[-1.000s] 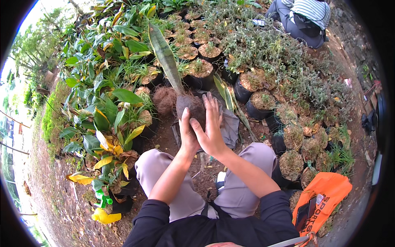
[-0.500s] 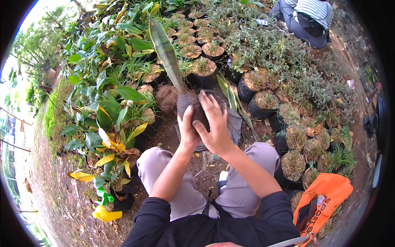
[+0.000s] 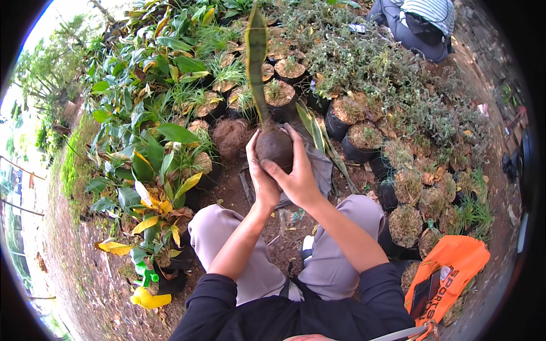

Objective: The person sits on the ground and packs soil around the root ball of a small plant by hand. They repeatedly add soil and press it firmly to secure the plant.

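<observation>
A snake plant (image 3: 257,62) with one tall, yellow-edged leaf rises from a round, dark ball of soil (image 3: 274,149). My left hand (image 3: 263,181) cups the ball on its left side, and my right hand (image 3: 299,176) wraps its right side. Both palms press against the soil, with the thumbs toward me. Beneath my hands a grey plastic sheet (image 3: 318,170) lies on the ground. Just left of the ball sits a clump of brown coconut fibre (image 3: 230,138). Loose yellow-edged leaves (image 3: 319,133) rest beyond my right hand.
Black grow bags (image 3: 362,142) of fibre-topped soil stand in rows ahead and to the right. Leafy plants (image 3: 153,159) crowd the left. A yellow and green spray bottle (image 3: 149,296) is at lower left, an orange bag (image 3: 449,273) at lower right. Another person (image 3: 418,28) crouches far right.
The soil ball has turned in my hands, and the leaf has swung right to stand nearly upright. My left hand has shifted up along the ball's side.
</observation>
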`<state>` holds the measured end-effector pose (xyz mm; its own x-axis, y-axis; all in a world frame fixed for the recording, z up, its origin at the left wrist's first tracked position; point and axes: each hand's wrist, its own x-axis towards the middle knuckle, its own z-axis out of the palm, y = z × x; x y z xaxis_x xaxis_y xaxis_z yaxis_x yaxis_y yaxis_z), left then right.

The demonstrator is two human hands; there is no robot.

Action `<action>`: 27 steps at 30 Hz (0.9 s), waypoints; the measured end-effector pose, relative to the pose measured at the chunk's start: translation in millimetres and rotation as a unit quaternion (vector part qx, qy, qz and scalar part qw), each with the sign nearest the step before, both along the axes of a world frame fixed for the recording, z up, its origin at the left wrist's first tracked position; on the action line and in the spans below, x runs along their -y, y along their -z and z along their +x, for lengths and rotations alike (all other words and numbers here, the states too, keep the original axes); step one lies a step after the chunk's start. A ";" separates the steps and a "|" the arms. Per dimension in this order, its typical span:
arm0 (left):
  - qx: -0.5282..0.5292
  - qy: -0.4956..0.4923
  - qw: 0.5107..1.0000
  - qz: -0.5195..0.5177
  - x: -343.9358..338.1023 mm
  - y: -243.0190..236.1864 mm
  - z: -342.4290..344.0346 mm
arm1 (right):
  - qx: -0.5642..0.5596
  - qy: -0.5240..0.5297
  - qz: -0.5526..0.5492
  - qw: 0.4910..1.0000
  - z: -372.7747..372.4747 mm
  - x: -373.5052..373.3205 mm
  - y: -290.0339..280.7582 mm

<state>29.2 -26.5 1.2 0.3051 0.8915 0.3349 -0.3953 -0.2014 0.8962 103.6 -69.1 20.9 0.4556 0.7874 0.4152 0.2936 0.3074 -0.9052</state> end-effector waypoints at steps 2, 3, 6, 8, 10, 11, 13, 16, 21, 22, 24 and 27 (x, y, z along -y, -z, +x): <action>-0.006 -0.016 0.999 0.033 3.8 -8.1 2.7 | -0.125 -0.044 -0.006 0.991 4.1 -0.1 -5.6; -0.009 -0.018 0.999 0.040 3.6 -9.3 2.6 | -0.173 -0.049 0.031 0.983 5.6 -1.6 -3.1; -0.003 0.008 1.000 0.005 -10.2 -8.9 -4.1 | -0.211 -0.041 0.067 0.974 8.7 2.3 -3.5; 0.064 0.029 0.989 -0.132 -17.5 2.7 -5.4 | -0.178 -0.049 0.063 0.981 2.9 2.9 -5.7; 0.189 0.118 0.939 -0.262 -18.4 12.6 -3.5 | -0.143 -0.060 0.056 0.986 -4.2 4.8 -6.6; 0.203 0.132 0.923 -0.299 -8.3 3.9 -3.6 | -0.063 -0.015 0.032 0.997 -7.0 5.9 -1.3; 0.165 0.173 0.935 -0.260 -4.0 5.9 -10.2 | 0.088 0.039 0.030 0.995 -9.1 9.1 -1.4; 0.117 0.233 0.948 -0.181 -16.0 29.8 -23.5 | 0.157 0.052 0.025 0.986 -11.9 11.7 -0.4; 0.108 0.246 0.938 -0.220 -17.8 19.1 -21.7 | 0.188 0.053 -0.011 0.981 -3.8 13.5 -10.0; 0.108 0.241 0.937 -0.227 -17.9 17.0 -19.3 | 0.212 0.041 0.016 0.976 -1.3 13.0 -11.0; 0.108 0.218 0.947 -0.211 -18.0 20.3 -16.4 | 0.258 0.014 0.069 0.964 2.7 10.8 -10.6; 0.124 0.225 0.934 -0.248 -15.3 28.5 -14.5 | 0.242 0.022 0.088 0.966 -3.5 7.1 -1.5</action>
<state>14.7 -11.3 -27.3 0.6548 0.7554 0.0238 -0.5469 0.4518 0.7048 100.1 -76.2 22.4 0.2058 0.6695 0.7137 0.6853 0.4220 -0.5935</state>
